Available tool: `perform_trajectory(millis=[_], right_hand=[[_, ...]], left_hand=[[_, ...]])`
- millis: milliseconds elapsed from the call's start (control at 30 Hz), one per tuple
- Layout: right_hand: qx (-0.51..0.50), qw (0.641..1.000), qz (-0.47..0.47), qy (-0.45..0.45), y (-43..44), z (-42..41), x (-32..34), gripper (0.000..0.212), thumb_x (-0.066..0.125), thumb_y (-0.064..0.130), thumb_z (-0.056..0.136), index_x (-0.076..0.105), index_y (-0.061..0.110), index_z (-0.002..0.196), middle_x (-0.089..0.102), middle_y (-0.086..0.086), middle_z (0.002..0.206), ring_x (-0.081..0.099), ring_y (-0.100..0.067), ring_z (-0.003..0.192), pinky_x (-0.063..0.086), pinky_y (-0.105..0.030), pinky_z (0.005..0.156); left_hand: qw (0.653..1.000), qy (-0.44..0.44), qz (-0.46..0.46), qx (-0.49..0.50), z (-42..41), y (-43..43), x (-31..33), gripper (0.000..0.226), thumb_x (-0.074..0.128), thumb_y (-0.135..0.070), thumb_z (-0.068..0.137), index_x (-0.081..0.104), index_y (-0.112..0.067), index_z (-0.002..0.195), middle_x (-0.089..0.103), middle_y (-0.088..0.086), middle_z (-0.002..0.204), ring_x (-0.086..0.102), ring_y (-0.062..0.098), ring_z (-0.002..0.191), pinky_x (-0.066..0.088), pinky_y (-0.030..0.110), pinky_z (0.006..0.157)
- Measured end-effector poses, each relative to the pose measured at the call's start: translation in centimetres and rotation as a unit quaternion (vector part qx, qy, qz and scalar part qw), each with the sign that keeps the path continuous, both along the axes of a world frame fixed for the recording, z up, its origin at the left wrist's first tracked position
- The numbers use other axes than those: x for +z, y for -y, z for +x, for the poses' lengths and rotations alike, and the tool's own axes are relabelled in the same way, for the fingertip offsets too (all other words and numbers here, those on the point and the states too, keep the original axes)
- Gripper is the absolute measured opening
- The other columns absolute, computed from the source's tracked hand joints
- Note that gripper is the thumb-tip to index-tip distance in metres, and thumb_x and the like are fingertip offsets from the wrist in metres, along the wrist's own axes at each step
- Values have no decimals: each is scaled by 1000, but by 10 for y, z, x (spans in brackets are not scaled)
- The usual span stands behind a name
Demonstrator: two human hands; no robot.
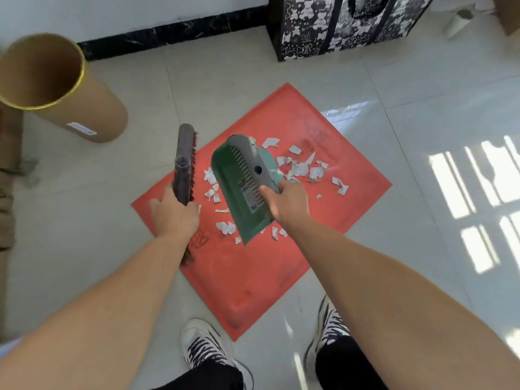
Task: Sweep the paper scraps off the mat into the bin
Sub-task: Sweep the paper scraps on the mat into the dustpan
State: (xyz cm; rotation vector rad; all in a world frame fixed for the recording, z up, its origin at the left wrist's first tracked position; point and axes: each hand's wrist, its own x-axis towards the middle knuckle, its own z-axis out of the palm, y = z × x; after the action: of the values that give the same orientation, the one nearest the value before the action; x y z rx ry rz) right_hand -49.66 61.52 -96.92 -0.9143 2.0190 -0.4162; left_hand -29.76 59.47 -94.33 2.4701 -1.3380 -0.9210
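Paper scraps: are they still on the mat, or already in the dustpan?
Still on the mat. The paper scraps lie scattered across it, around the dustpan, whose visible side holds none.

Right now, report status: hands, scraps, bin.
Left hand grips brush; right hand grips dustpan. Paper scraps on mat. Bin open, path clear.

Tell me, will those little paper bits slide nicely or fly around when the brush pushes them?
The paper scraps look thin and curled, so they are probably very light and may flutter or skip. The red mat looks smooth, so most should slide easily. The brush in the left hand has stiff-looking bristles, so a few may flick aside.
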Motion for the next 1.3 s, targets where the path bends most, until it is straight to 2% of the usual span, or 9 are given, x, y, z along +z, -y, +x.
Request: perform_trajectory(millis=[100,200,367,533,800,900,1000,1133,1300], right_hand=[[11,1000,-20,10,12,3,-52,45,59,53,94,55,16,69,62,-12,100,55,-19,64,36,-25,45],[11,999,-49,18,20,5,-99,51,60,52,94,68,4,80,69,-15,86,62,-22,64,54,-35,51],[5,991,-117,62,20,4,-150,42,58,41,92,54,6,70,54,-11,67,54,-24,60,54,-44,53],[-22,977,-178,117,20,2,-168,57,54,47,86,52,-10,79,49,-11,69,47,-20,62,41,-35,54],[-19,973,-215,84,13,-26,-164,64,51,55,81,53,-9,78,57,-30,78,48,-28,62,41,-38,54],[-45,970,-227,71,14,-41,-161,65,51,56,79,52,-10,78,56,-21,74,50,-21,63,39,-33,55],[-98,964,-233,87,16,-53,-160,68,52,60,78,58,-8,84,63,-23,83,61,-26,69,56,-47,60],[-164,952,-233,110,22,-66,-154,71,54,62,76,61,-6,94,65,-32,96,67,-46,80,55,-63,65],[-203,942,-225,141,28,-69,-146,28,56,46,90,68,22,81,75,-16,93,73,-38,88,60,-60,73]], left_hand=[[999,4,-25,37,12,2,-59,49,58,-15,87,48,-24,134,41,17,121,56,39,100,46,40,92],[997,10,-44,63,25,2,-111,52,59,-18,87,45,-25,137,40,18,121,56,40,98,49,44,93],[992,24,-55,108,49,-5,-174,44,60,-21,88,50,-21,131,39,16,119,57,41,94,50,46,91],[987,32,-43,149,61,-15,-219,35,61,-18,89,54,-13,123,40,18,123,53,43,102,45,44,91],[992,-45,-20,113,17,-26,-233,26,59,-13,85,57,-13,110,64,13,100,59,33,86,48,37,75],[994,-68,-16,83,-3,-24,-234,26,58,-11,85,57,-11,111,64,14,101,58,33,85,46,36,72],[997,-56,-23,56,-14,-30,-232,28,58,-12,83,58,-13,110,65,13,101,60,35,92,49,38,79],[996,-34,-50,66,-10,-29,-222,24,58,-13,84,59,-13,107,64,11,99,59,33,89,46,36,74],[994,43,-84,49,19,6,-216,27,61,-16,84,59,-8,110,65,20,104,60,40,97,49,43,85]])
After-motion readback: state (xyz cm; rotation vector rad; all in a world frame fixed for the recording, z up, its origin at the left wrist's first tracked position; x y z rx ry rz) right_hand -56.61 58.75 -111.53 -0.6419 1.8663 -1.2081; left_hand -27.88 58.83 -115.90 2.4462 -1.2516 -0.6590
